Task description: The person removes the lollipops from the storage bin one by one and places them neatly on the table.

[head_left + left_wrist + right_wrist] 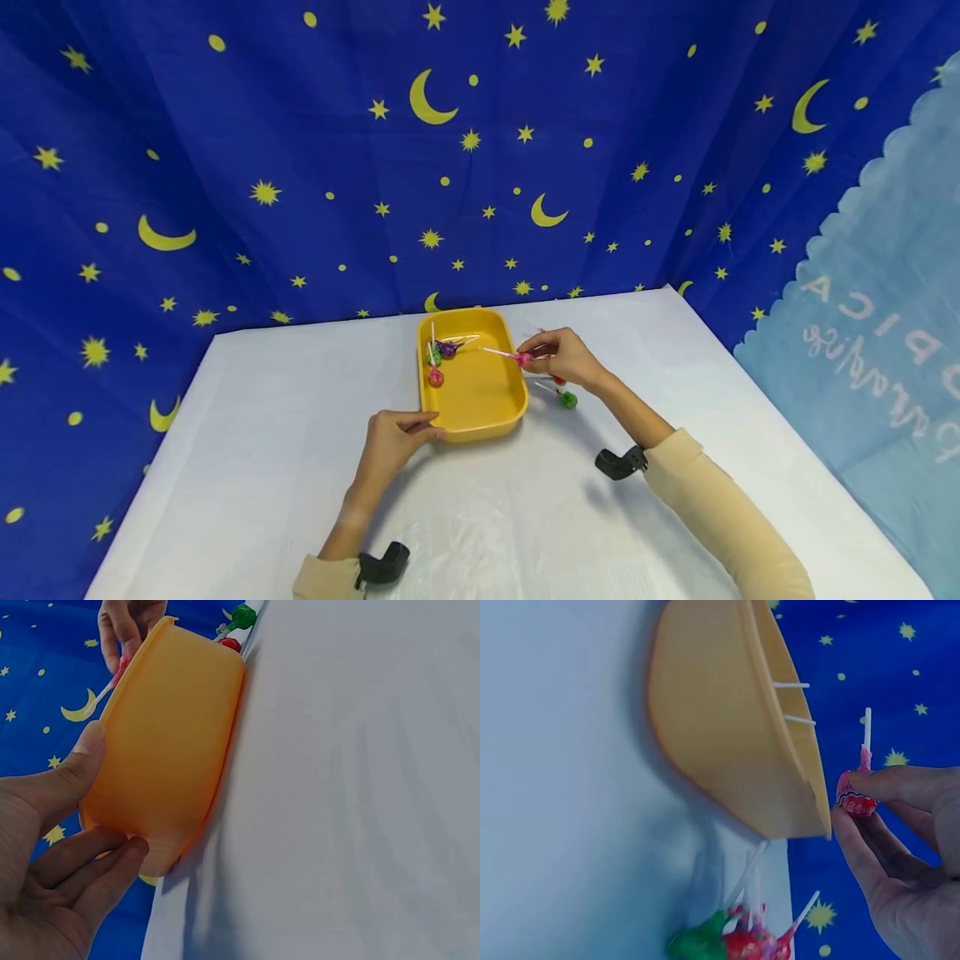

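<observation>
A yellow plastic tray (480,408) stands on the table. My left hand (397,446) grips its near left corner, thumb on the rim and fingers against the outer wall in the left wrist view. Over the tray's right rim, my right hand (566,358) pinches a pink lollipop (857,796) by its wrapped head, its white stick pointing over the tray. Inside the tray, along the left wall, lie a red lollipop (436,377), a green lollipop (434,357) and a purple lollipop (448,349).
Right of the tray, partly under my right hand, lie a green lollipop (568,400) and red ones (742,945) on the white table (300,392). A blue star-patterned cloth (337,150) hangs behind the table, with a light-blue cloth (885,275) at the right.
</observation>
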